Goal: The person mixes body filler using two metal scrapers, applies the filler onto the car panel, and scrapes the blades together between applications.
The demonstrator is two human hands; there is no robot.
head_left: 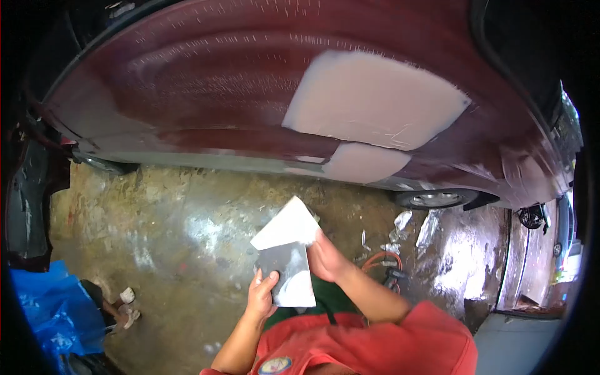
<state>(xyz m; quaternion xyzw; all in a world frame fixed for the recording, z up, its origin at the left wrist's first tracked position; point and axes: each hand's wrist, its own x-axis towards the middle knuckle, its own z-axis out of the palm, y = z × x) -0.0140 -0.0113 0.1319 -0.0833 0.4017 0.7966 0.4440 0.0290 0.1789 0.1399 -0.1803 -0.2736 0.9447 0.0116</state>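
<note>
my L hand [261, 296] gripping dark sheet [281, 269] w/ thumb on top, R hand [326, 256] at edge of white sheet [286, 224], grip unclear, maroon car [212, 94] w/ pale patches

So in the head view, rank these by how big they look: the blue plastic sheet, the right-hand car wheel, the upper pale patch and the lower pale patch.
1. Upper pale patch
2. Blue plastic sheet
3. Lower pale patch
4. Right-hand car wheel

Dark grey sheet [283, 262], whitish at lower right, white sheet [289, 225] slanting across its top
</note>
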